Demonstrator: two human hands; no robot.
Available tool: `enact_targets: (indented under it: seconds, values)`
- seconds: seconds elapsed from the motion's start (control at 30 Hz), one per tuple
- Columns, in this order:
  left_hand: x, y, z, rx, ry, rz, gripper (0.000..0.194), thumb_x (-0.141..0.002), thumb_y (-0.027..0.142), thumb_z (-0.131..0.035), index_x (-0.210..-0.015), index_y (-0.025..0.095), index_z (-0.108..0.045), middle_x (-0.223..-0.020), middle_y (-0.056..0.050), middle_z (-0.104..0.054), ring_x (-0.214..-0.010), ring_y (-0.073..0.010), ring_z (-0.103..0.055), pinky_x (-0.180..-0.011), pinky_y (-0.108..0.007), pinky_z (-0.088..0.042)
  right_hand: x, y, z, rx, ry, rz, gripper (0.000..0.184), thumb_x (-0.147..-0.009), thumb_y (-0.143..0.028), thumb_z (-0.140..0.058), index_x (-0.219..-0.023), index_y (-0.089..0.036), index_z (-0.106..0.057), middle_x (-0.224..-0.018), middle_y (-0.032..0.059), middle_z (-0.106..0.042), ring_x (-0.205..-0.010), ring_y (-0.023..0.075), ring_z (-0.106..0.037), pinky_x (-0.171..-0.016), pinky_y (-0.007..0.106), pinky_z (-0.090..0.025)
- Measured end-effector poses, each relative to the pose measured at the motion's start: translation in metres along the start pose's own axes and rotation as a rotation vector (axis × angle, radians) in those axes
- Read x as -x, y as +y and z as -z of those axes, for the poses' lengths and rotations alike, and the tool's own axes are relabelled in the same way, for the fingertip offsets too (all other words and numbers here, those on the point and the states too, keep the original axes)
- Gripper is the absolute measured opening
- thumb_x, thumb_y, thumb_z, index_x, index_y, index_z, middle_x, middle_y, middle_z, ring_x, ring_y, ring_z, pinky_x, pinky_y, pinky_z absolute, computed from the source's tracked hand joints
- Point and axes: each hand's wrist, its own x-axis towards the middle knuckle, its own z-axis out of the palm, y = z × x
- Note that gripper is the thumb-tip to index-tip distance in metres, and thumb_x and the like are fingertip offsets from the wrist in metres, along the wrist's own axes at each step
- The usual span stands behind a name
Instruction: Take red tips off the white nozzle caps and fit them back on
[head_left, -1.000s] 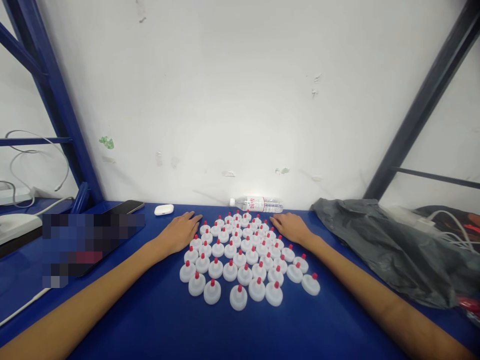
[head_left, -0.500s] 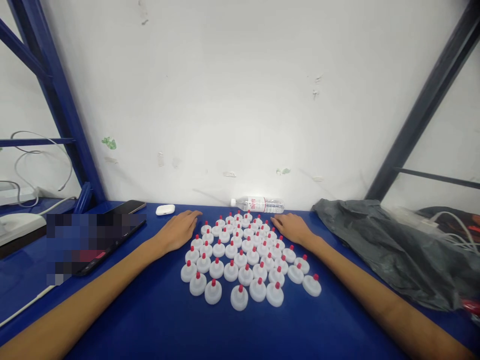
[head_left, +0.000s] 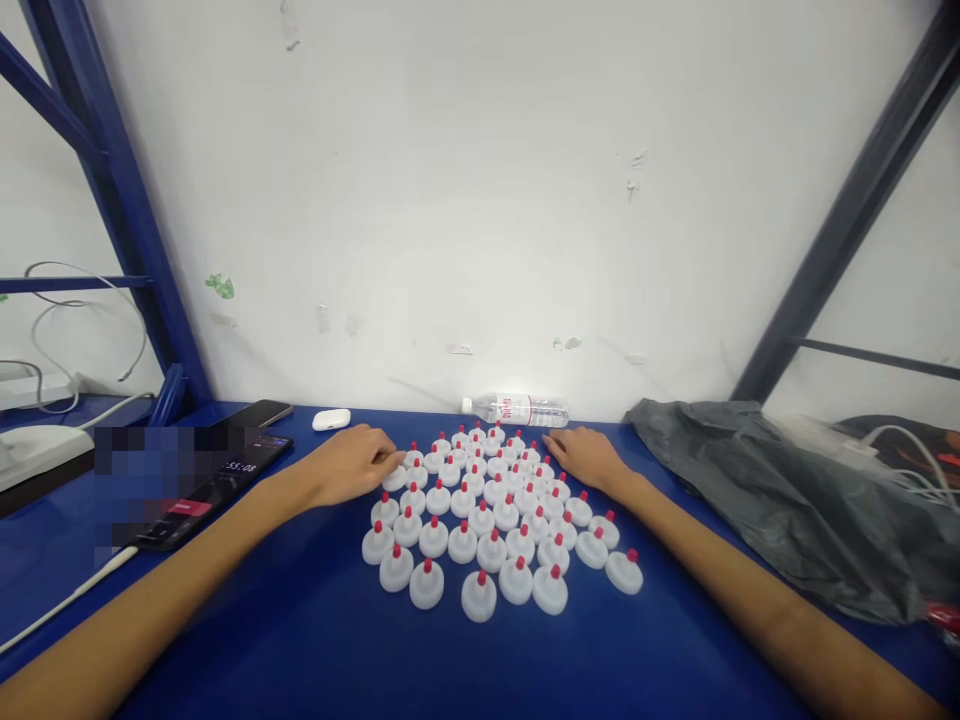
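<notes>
Head view: caps [head_left: 478, 600], phone [head_left: 234, 474] (“55:08” legible).

My left forearm [head_left: 225, 535] and right forearm [head_left: 735, 575] both reach forward and inward, bare. My left hand [head_left: 358, 462] is palm down, its fingers bent and tips drawn in close to the thumb; my right hand [head_left: 586, 457] lies low and palm down, fingers loosely extended.

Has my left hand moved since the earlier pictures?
Yes. Against the white case, the fingertips of your left hand have come nearer to you, from about level with it down to a white cap at the group's left edge.
</notes>
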Motion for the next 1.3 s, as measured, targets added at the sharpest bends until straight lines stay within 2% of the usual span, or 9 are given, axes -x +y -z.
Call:
enact_targets:
  seconds: [0.2, 0.33, 0.47, 0.6, 0.8, 0.9, 1.1, 1.2, 1.3]
  values:
    - [0.005, 0.014, 0.010, 0.056, 0.270, -0.020, 0.045, -0.105, 0.045, -0.032, -0.072, 0.023, -0.053, -0.062, 0.003, -0.053, -0.059, -0.0163, -0.045, -0.062, -0.033, -0.031, 0.019, -0.018, 0.057, -0.040, 0.240, -0.026, 0.048, -0.111, -0.042, -0.027, -0.104, -0.019, -0.069, -0.092, 0.0099, -0.077, -0.085, 0.0248, -0.073, -0.069, 0.032, -0.043]
    - [0.011, 0.039, 0.000, 0.142, 0.303, -0.127, 0.034, -0.107, 0.043, -0.036, -0.094, 0.022, -0.060, -0.078, 0.002, -0.063, -0.067, -0.0148, -0.055, -0.066, -0.028, -0.040, 0.050, -0.055, 0.088, -0.362, 0.391, 0.371, 0.045, -0.106, -0.053, -0.044, -0.140, -0.025, -0.055, -0.119, 0.0076, -0.075, -0.103, 0.0243, -0.072, -0.084, 0.036, -0.053]
    - [0.016, 0.060, -0.010, 0.244, 0.343, -0.288, 0.028, -0.108, 0.034, -0.038, -0.095, 0.021, -0.059, -0.077, 0.003, -0.062, -0.063, -0.0131, -0.054, -0.062, -0.027, -0.040, 0.071, -0.092, 0.090, -0.414, 0.412, 0.652, 0.059, -0.101, -0.056, -0.057, -0.148, -0.022, -0.048, -0.130, 0.0121, -0.072, -0.112, 0.0280, -0.070, -0.095, 0.044, -0.055]
    - [0.020, 0.068, -0.012, 0.184, 0.363, -0.391, 0.032, -0.108, 0.027, -0.034, -0.081, 0.022, -0.051, -0.069, 0.005, -0.053, -0.057, -0.0128, -0.046, -0.057, -0.028, -0.034, 0.077, -0.107, 0.084, -0.440, 0.464, 0.671, 0.036, -0.103, -0.048, -0.059, -0.123, -0.019, -0.067, -0.101, 0.0071, -0.079, -0.088, 0.0245, -0.074, -0.085, 0.041, -0.056]
    - [0.023, 0.069, -0.010, 0.214, 0.363, -0.446, 0.032, -0.106, 0.025, -0.035, -0.076, 0.023, -0.045, -0.064, 0.007, -0.046, -0.053, -0.0118, -0.040, -0.055, -0.029, -0.030, 0.081, -0.114, 0.084, -0.591, 0.435, 0.653, 0.036, -0.099, -0.050, -0.064, -0.123, -0.023, -0.068, -0.097, 0.0048, -0.079, -0.086, 0.0224, -0.072, -0.082, 0.038, -0.057]
    - [0.022, 0.074, -0.011, 0.307, 0.343, -0.392, 0.036, -0.106, 0.028, -0.035, -0.071, 0.023, -0.040, -0.061, 0.007, -0.042, -0.052, -0.0114, -0.037, -0.055, -0.030, -0.028, 0.081, -0.117, 0.086, -0.589, 0.507, 0.662, 0.031, -0.100, -0.051, -0.063, -0.112, -0.023, -0.071, -0.081, 0.0012, -0.077, -0.072, 0.0188, -0.069, -0.076, 0.035, -0.055]
    - [0.016, 0.088, -0.011, 0.705, 0.366, -0.067, 0.044, -0.105, 0.048, -0.032, -0.068, 0.025, -0.029, -0.062, 0.007, -0.031, -0.056, -0.0127, -0.029, -0.054, -0.029, -0.030, 0.068, -0.102, 0.089, -0.207, 0.884, 0.662, 0.024, -0.103, -0.026, -0.061, -0.126, -0.021, -0.066, -0.113, 0.0043, -0.080, -0.092, 0.0179, -0.075, -0.096, 0.039, -0.046]
    - [0.016, 0.071, 0.000, 0.590, 0.445, 0.135, 0.043, -0.105, 0.049, -0.017, -0.069, 0.027, -0.020, -0.062, 0.006, -0.022, -0.054, -0.0136, -0.024, -0.050, -0.028, -0.028, 0.058, -0.081, 0.086, -0.067, 0.879, 0.529, 0.021, -0.103, -0.021, -0.058, -0.120, -0.020, -0.070, -0.115, 0.0060, -0.080, -0.088, 0.0182, -0.076, -0.098, 0.040, -0.045]
    - [0.014, 0.040, 0.015, 0.447, 0.465, 0.175, 0.041, -0.104, 0.045, -0.013, -0.067, 0.027, -0.017, -0.063, 0.005, -0.021, -0.055, -0.0150, -0.024, -0.054, -0.030, -0.028, 0.049, -0.060, 0.082, -0.180, 0.721, 0.338, 0.024, -0.101, -0.032, -0.061, -0.120, -0.021, -0.070, -0.103, 0.0064, -0.081, -0.084, 0.0214, -0.074, -0.096, 0.040, -0.046]
